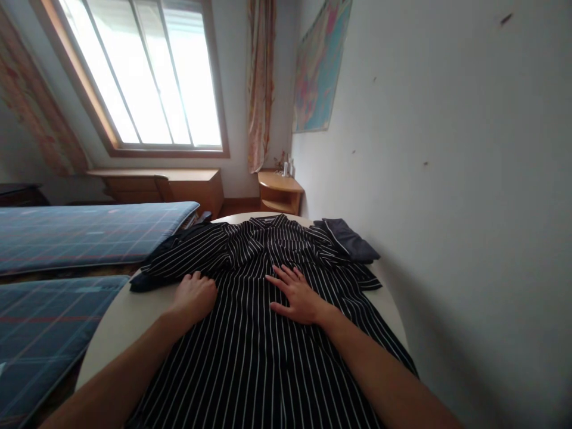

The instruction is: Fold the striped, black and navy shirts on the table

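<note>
A black shirt with thin white stripes (250, 333) lies spread over a round pale table (111, 325), its collar at the far edge and its sleeves out to both sides. At the shirt's left edge, just below the left sleeve, my left hand (195, 296) is closed on the fabric, fingers curled. My right hand (295, 296) rests flat on the middle of the shirt with its fingers spread.
Dark folded clothing (351, 239) lies at the table's far right, beside the white wall (469, 208). Dark cloth also shows under the left sleeve. Blue plaid beds (89, 235) stand to the left. A corner shelf (281, 182) and a desk (192, 179) are beyond.
</note>
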`<state>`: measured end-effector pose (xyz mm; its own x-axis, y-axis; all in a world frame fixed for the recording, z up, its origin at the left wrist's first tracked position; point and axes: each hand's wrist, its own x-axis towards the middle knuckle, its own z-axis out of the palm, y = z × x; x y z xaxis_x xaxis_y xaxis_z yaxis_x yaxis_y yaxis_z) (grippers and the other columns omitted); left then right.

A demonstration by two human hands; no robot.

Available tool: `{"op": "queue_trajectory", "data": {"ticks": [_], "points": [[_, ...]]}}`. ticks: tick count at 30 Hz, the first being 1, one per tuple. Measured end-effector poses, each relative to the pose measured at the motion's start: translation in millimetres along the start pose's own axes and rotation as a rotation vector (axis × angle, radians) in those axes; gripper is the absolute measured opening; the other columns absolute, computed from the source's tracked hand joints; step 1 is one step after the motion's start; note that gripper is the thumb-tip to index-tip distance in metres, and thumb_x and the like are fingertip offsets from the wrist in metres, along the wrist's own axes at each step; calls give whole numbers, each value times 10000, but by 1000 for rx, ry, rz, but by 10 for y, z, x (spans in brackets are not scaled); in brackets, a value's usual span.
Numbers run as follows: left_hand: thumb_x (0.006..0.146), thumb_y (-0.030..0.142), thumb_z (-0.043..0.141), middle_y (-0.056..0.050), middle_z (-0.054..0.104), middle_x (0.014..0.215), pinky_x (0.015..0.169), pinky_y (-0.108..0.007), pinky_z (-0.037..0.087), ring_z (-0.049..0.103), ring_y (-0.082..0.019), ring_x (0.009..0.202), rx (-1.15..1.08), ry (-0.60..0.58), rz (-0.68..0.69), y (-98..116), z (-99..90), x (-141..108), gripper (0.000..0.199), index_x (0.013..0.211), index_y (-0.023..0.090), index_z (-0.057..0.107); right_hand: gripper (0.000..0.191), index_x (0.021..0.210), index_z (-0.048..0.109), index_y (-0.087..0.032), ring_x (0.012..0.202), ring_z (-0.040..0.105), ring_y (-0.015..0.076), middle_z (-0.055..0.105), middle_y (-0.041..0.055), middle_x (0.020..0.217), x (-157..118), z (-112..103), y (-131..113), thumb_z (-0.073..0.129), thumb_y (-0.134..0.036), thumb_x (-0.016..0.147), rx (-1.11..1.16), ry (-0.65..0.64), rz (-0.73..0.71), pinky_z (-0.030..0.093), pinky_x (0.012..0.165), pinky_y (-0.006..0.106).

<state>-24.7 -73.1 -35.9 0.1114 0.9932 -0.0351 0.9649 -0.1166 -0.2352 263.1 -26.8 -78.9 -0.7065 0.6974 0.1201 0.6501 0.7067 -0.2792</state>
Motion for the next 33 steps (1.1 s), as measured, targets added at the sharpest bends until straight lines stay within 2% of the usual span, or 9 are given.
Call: {"op": "queue_trajectory", "data": {"ticks": [3, 6, 9, 15, 21, 24, 27, 29, 33], "points": [[891, 65, 431, -170, 636, 1292, 943, -465, 462, 557, -324, 1213, -61, 140, 206, 249, -6, 96, 360, 1116, 142, 702, 736, 1548, 295, -287, 1521, 86, 288, 132, 69, 1657, -25, 9, -87, 484, -623, 921, -12, -19, 0, 30, 1211, 539], [926, 169, 503, -72, 307, 1608, 1147, -457, 322, 238, -291, 1483, -184, 294, 485, 480, 180, 172, 538, 1458, 230, 454, 766, 1552, 292, -261, 1523, 54, 297, 103, 74, 1660, -69, 30, -158, 442, -666, 919, -8, -42, 2, 13, 1213, 538], [1001, 314, 431, -65, 159, 1654, 1192, -492, 249, 99, -279, 1520, -321, 333, 512, 574, 438, 158, 615, 1572, 253, 211, 841, 1577, 212, -234, 1523, -2, 314, 52, 78, 1664, -137, 49, -226, 419, -699, 909, 9, -67, 31, 11, 1214, 548], [1019, 516, 341, -73, 160, 1650, 1194, -557, 196, 131, -295, 1514, -421, 209, 392, 415, 649, -118, 652, 1590, 285, 128, 925, 1587, 151, -239, 1520, -12, 336, 37, 78, 1665, -264, -27, -305, 417, -762, 871, 99, -157, 20, 31, 1204, 588], [978, 512, 413, -113, 429, 1535, 1113, -541, 338, 370, -344, 1416, -382, 135, 240, 390, 415, -204, 573, 1470, 222, 456, 819, 1568, 240, -265, 1517, 100, 316, 73, 92, 1660, -215, -99, -167, 386, -730, 910, 110, -146, 19, 129, 1197, 573], [967, 345, 440, -117, 588, 1368, 1060, -432, 404, 527, -284, 1265, -346, 244, 212, 429, 202, -17, 417, 1324, 188, 584, 825, 1563, 262, -245, 1519, 70, 326, 130, 108, 1651, -138, -47, -148, 383, -733, 909, 64, -147, 22, 65, 1194, 603], [943, 265, 440, -124, 536, 1426, 1099, -438, 342, 456, -296, 1324, -228, 376, 114, 342, 5, 295, 388, 1289, 180, 594, 841, 1559, 279, -240, 1516, 91, 333, 160, 112, 1646, -64, -28, -186, 380, -750, 898, 60, -148, 2, 71, 1193, 602], [927, 271, 449, -168, 455, 1492, 1109, -480, 308, 390, -340, 1372, -145, 435, -57, 170, -106, 517, 416, 1304, 143, 570, 824, 1546, 313, -249, 1507, 138, 339, 203, 112, 1637, -25, -55, -204, 386, -751, 896, 63, -148, -4, 115, 1187, 601], [918, 314, 448, -253, 497, 1408, 990, -500, 403, 513, -396, 1233, -81, 407, -300, -338, -284, 838, 485, 1329, 62, 504, 619, 1459, 460, -263, 1439, 326, 292, 390, 91, 1563, 43, -129, -137, 363, -631, 971, 43, -75, -29, 247, 1157, 532]]}}
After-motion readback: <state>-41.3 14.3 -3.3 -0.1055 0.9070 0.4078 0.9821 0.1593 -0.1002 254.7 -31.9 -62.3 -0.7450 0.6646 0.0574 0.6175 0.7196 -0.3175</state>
